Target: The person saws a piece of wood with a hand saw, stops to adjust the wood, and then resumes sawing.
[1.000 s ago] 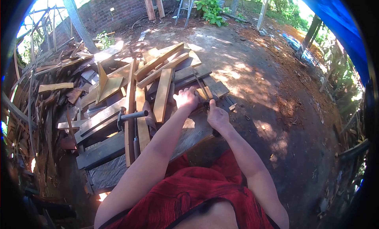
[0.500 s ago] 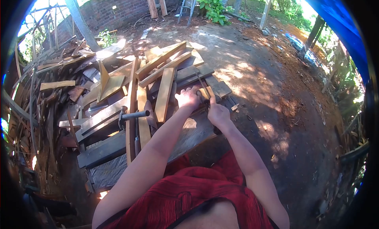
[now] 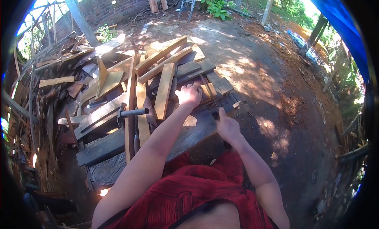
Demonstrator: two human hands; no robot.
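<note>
Your right hand (image 3: pixel 228 126) and saw (image 3: pixel 213 104) sit further back toward you than a second ago, fist round the handle (image 3: pixel 215 115), blade across the small block (image 3: pixel 212 88) on the bench (image 3: pixel 197 130), which your left hand (image 3: pixel 188 95) seems to steady, though I can't tell if it's gripping.

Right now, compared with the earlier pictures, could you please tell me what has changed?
The right hand has pulled back and slightly to the right, bringing the saw with it. No grip was visibly taken or released. The left hand stays beside the small wood block, and the hammer still lies on the boards.
</note>
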